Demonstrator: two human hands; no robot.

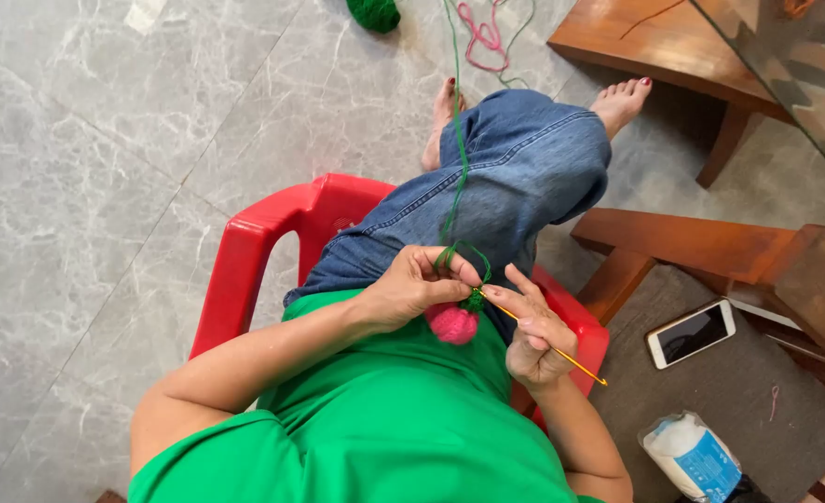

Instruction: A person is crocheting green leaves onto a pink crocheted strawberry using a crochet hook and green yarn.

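**Green stitches on the pink ball**

Head view: we'd keep the green yarn (456,158) taut and hook close to the work. Our left hand (412,287) pinches the pink crocheted ball (453,323), fingers curled. Our right hand (535,333) grips the yellow crochet hook (561,353), closed around it, right beside the ball, above the red chair (263,233).

bright, even daylight; sharp focus

Both hands (473,307) on pink crochet ball (453,323), probably mid-stitch.
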